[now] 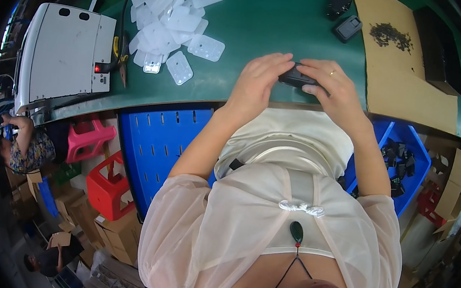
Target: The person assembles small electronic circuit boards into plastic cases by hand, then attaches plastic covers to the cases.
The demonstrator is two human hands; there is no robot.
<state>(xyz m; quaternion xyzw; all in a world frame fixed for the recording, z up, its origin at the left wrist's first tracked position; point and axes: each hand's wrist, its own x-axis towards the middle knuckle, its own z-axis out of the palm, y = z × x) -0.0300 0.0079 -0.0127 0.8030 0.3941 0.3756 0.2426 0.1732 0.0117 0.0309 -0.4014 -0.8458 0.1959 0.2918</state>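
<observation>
Between my hands, at the near edge of the green table (243,27), is a small black plastic housing (294,76). From its left side the fingers of my left hand (257,84) close on it. My right hand (334,91) grips the other side, fingers bent over the top and the thumb along the near edge. My fingers cover part of the housing. Beyond my right hand lie a similar black housing (347,28) and a black part with pins (339,6). Many clear plastic covers (167,19) are heaped to the left.
A white machine (68,54) stands at the left, with yellow-handled pliers (121,59) beside it. Rightward, small screws (390,36) lie on a cardboard sheet (409,104) near a black box (437,50). Below the table edge a blue bin (418,147) holds black parts. Two people are at the far left.
</observation>
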